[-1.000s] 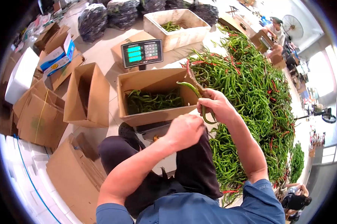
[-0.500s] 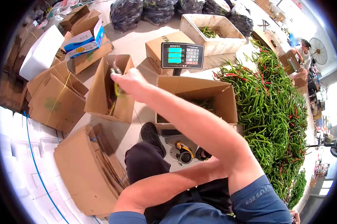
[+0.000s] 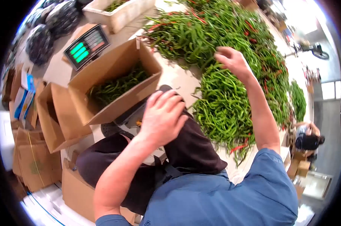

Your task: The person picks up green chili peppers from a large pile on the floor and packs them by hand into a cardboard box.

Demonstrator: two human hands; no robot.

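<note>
Cardbd box (image 3: 106, 64) & foam box (image 3: 122, 17) both hold green peppers (image 3: 119, 84); L hand (image 3: 163, 116), R hand (image 3: 235, 63): grip released.

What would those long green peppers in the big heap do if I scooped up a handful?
The green peppers are slim and curved, so a handful would probably tangle and tug neighbours along. Their shine suggests smooth skin, so a few might slip out. Loosely heaped, they may slump near the right hand.

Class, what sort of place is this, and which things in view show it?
Probably a produce sorting or packing area: a large pile of green and red chillies lies spread out, a cardboard box holds green ones, and a lit digital scale display stands beside that box.
</note>
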